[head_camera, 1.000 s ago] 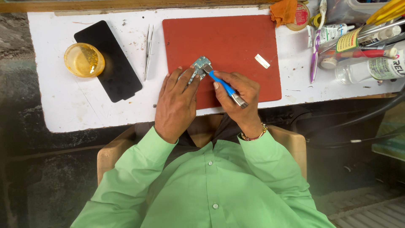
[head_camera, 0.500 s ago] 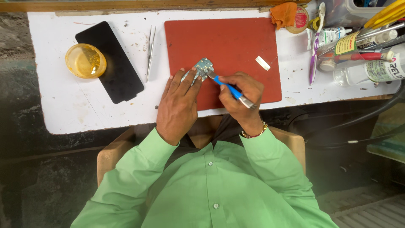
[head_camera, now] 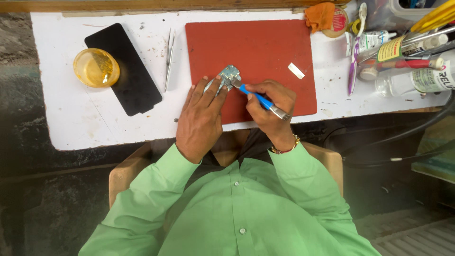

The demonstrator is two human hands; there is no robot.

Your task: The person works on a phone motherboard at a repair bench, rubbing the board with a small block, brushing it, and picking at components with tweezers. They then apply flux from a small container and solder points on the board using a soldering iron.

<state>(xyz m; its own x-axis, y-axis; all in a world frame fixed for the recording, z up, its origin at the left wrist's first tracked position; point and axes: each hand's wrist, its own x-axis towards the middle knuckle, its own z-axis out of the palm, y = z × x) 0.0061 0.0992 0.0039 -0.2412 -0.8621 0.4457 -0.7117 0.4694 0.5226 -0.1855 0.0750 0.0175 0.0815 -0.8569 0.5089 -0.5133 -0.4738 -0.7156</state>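
A white counter (head_camera: 95,128) carries a red mat (head_camera: 265,47). On the mat the left hand (head_camera: 201,118) pins a small metal part (head_camera: 227,76) under spread fingers, while the right hand (head_camera: 270,106) has its fingers closed on a blue-handled brush (head_camera: 260,100). At the counter's right edge lie yellow-labelled tubes (head_camera: 398,47) and a clear bottle (head_camera: 407,81).

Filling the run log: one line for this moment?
left hand: steadies small metal part | right hand: holds blue-handled tool tip on part | surface: red mat
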